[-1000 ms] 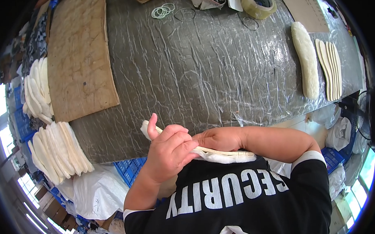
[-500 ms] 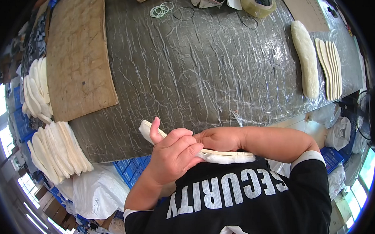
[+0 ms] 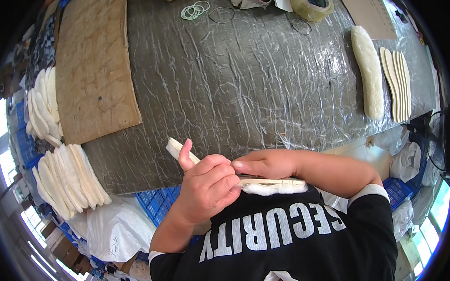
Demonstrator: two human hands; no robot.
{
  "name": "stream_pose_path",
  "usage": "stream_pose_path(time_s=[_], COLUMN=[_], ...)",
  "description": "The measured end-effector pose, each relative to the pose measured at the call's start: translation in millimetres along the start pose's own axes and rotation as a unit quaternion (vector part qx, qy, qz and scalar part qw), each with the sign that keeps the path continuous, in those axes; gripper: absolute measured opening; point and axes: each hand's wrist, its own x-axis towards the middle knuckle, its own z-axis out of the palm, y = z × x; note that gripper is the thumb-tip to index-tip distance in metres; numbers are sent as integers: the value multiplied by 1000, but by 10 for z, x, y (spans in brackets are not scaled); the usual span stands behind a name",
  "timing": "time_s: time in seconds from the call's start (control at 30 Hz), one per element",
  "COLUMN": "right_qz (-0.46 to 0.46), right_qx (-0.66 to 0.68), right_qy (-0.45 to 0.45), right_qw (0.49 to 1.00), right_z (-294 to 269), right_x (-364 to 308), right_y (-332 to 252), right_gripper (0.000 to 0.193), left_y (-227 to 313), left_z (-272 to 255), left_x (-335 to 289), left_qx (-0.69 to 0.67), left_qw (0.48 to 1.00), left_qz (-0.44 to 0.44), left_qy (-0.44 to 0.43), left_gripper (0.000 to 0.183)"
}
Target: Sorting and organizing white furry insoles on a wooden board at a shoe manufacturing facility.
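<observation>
A small stack of fleecy white insoles (image 3: 273, 187) is held in front of my chest, its far tip rising past my left thumb. My left hand (image 3: 210, 188) wraps round the middle of the stack, thumb upright, fingers closed. Against its knuckles lies my right hand (image 3: 266, 164), bent inward with its thumb and fingers drawn together. What the right fingertips hold is hidden behind the left hand. Toward my body the stack's layers spread slightly apart, pale board above and white fluff below.
A row of fleecy insoles (image 3: 70, 180) stands at the table's left edge, beside a brown cardboard sheet (image 3: 96, 70). At right lie a fluffy bundle (image 3: 367, 71) and several thin insoles (image 3: 396, 85). Rubber bands (image 3: 194, 10) and a tape roll (image 3: 311, 3) sit at the far edge.
My right hand has risen a little off the stack, its thumb now stretched toward my left fingers. The stack's near end shows more of its layers. My left hand has barely moved.
</observation>
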Motion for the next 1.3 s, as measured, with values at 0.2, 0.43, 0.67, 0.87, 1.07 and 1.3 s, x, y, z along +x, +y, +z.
stream_pose_path(time_s=[0.2, 0.43, 0.67, 0.87, 1.07, 1.3], right_qz=[-213, -196, -178, -205, -242, -256], right_qx=[-240, -266, -244, -322, -460, -449], right_qy=[24, 197, 184, 267, 399, 431], right_qw=[947, 923, 935, 885, 755, 740], right_z=[-302, -223, -307, -261, -128, -90], right_x=[-400, -435, -424, -453, -356, -276], right_y=[36, 253, 361, 338, 356, 400], right_gripper=[62, 61, 61, 47, 46, 32], left_y=[-170, -186, -295, -324, -290, -288], left_z=[120, 342, 456, 494, 507, 490], left_x=[-78, 42, 61, 106, 126, 129], left_qx=[33, 73, 35, 32, 44, 43], left_qw=[998, 995, 997, 997, 997, 997], left_qz=[-21, -62, -51, -30, -21, -28], left_qy=[44, 31, 52, 65, 62, 49], left_gripper=[21, 27, 25, 23, 20, 20])
